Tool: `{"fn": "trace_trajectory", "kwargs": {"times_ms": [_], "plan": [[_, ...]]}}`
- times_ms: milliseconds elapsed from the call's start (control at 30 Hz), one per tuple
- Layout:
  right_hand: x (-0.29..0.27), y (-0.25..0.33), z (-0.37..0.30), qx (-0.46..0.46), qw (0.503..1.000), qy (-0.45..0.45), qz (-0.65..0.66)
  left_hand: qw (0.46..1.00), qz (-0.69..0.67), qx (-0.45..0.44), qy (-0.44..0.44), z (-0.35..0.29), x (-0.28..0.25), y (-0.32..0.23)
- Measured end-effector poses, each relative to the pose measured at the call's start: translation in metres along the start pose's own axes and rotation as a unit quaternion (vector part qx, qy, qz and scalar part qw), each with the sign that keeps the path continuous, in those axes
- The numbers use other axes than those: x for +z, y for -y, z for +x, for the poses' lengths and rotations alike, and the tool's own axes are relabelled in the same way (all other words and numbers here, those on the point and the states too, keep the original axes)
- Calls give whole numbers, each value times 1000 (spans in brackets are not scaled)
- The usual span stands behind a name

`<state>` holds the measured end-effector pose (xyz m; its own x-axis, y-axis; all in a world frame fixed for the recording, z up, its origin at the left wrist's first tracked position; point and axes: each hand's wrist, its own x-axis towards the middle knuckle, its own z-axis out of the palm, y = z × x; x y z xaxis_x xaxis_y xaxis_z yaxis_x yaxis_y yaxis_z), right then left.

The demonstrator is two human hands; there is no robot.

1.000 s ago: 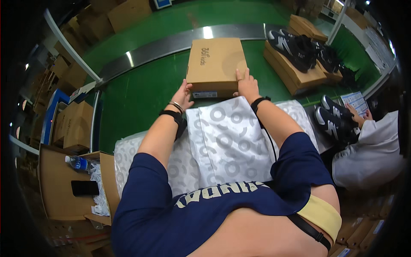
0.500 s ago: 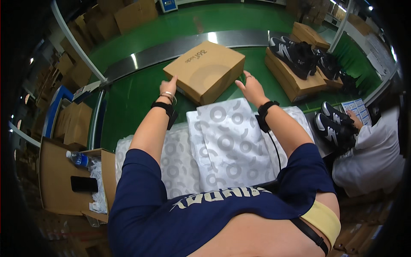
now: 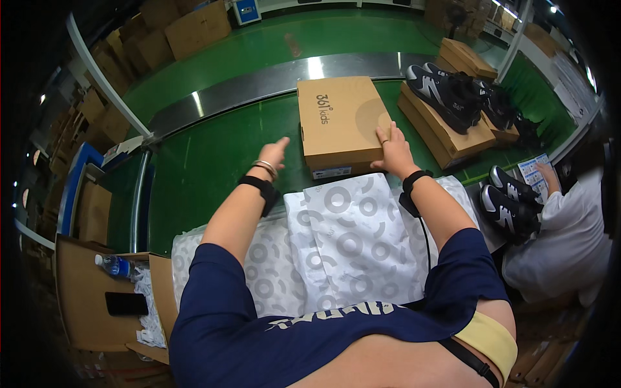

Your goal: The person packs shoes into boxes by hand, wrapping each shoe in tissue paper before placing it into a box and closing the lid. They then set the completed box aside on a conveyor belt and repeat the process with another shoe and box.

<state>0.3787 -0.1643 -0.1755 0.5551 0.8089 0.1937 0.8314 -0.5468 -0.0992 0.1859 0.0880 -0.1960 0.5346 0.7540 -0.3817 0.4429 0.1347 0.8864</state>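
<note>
A: Where's the box [image 3: 343, 116]?
B: On the green bench [image 3: 213, 161], just beyond patterned white wrapping [image 3: 352, 252].
A: And the fingers?
B: The right hand [image 3: 396, 150] spreads its fingers over the box's near right corner; I can't tell whether they grip. The left hand [image 3: 272, 157] is empty, beside it, 1 finger outstretched.
A: Steadying tips?
B: Use 2 hands on opposite sides, pressing lightly.

Box [image 3: 346, 123]: dark print on top; white-blue label [image 3: 332, 172] in front. Shirt [image 3: 284, 343] bears pale block letters, partly creased. Shoe [image 3: 443, 100] shows small side mark. Sheet [image 3: 533, 174]: blue print, too small to read.
</note>
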Motion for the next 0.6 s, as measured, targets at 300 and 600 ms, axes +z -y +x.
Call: {"fn": "trace_trajectory", "kwargs": {"times_ms": [300, 600], "plan": [[18, -24, 5, 150, 768, -247, 571, 945, 138, 14, 295, -74, -28, -37], [-11, -48, -160, 76, 694, 452, 556, 990, -16, 65, 126, -218, 2, 81]]}}
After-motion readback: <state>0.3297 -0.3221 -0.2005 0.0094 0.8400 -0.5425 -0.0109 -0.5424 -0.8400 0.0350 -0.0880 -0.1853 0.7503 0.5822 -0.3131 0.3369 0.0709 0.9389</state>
